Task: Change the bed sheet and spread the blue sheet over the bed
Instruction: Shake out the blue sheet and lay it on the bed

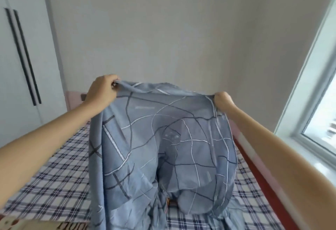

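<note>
The blue sheet (163,148), patterned with dark and white lines, hangs billowed in the air above the bed. My left hand (101,91) pinches its top edge at the left. My right hand (222,100) grips the top edge at the right. Both arms are stretched forward and raised. The sheet's lower part droops onto the bed, which is covered by a blue-and-white checked sheet (60,171). The head end of the bed is hidden behind the raised cloth.
A white wardrobe (20,57) with long dark handles stands at the left. A plain wall faces me. A window (320,106) and its sill run along the right, beside the bed's red side rail (261,171). A printed cloth (41,225) lies at the bottom left.
</note>
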`<state>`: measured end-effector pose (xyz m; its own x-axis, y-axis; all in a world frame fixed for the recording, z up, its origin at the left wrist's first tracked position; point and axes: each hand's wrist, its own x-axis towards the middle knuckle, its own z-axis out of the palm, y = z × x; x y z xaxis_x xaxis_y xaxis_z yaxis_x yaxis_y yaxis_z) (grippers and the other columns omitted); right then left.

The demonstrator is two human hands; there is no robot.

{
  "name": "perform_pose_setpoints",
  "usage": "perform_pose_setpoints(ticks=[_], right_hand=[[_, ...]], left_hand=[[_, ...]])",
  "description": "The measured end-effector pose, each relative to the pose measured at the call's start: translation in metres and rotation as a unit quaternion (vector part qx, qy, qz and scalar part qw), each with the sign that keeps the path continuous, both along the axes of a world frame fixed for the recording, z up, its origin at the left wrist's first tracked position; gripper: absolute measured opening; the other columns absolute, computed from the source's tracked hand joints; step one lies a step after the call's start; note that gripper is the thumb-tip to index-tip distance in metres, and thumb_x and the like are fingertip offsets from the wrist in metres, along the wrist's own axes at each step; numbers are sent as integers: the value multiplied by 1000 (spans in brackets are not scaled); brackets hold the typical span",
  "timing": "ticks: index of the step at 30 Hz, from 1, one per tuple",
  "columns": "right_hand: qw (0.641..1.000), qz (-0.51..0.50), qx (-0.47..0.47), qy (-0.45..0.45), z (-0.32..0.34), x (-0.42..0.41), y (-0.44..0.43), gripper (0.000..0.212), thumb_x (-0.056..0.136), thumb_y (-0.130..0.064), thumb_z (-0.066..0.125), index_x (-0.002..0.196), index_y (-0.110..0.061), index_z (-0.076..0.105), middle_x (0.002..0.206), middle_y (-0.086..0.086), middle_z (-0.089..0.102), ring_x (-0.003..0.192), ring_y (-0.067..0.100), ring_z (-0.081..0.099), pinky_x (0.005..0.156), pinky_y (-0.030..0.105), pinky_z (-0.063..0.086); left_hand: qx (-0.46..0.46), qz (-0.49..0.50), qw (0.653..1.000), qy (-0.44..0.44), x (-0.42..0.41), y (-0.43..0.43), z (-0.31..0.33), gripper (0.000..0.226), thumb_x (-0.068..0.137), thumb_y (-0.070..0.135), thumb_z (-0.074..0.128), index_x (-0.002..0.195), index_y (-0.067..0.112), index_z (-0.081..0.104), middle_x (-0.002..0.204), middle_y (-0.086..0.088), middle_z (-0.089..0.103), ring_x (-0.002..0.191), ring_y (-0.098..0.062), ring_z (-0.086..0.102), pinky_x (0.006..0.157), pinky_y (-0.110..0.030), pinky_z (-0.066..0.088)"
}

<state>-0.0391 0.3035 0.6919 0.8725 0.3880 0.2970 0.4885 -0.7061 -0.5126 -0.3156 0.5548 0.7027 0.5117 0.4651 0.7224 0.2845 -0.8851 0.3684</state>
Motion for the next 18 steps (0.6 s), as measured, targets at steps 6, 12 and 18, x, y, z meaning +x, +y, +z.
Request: perform_pose_setpoints(ticks=[6, 12, 18], right_hand=[[974, 188, 116, 56, 8, -73, 26, 25, 95, -4, 43, 112, -1, 61, 95, 9, 63, 78, 19, 55, 58, 22, 42], [928, 348, 135, 21, 22, -133, 25, 7, 93, -21, 54, 94, -15, 56, 65, -2, 57, 53, 6, 47, 55, 19, 39], [926, 365, -22, 94, -52, -123, 17, 13, 79, -18, 75, 76, -18, 62, 68, -15, 65, 62, -5, 54, 61, 15, 45]], left_hand=[[-99, -112, 959, 243, 30, -77, -9, 102, 66, 45, 82, 149, 29, 23, 134, -4, 22, 112, -13, 39, 104, -32, 34], [-185, -228, 953, 77, 54, -121, -18, 8, 83, 15, 69, 84, 10, 62, 70, 2, 53, 66, -10, 48, 66, -24, 38], [-187, -219, 957, 4, 32, -115, -21, 20, 95, 21, 53, 77, 17, 59, 58, -2, 42, 53, -13, 36, 55, -28, 28]])
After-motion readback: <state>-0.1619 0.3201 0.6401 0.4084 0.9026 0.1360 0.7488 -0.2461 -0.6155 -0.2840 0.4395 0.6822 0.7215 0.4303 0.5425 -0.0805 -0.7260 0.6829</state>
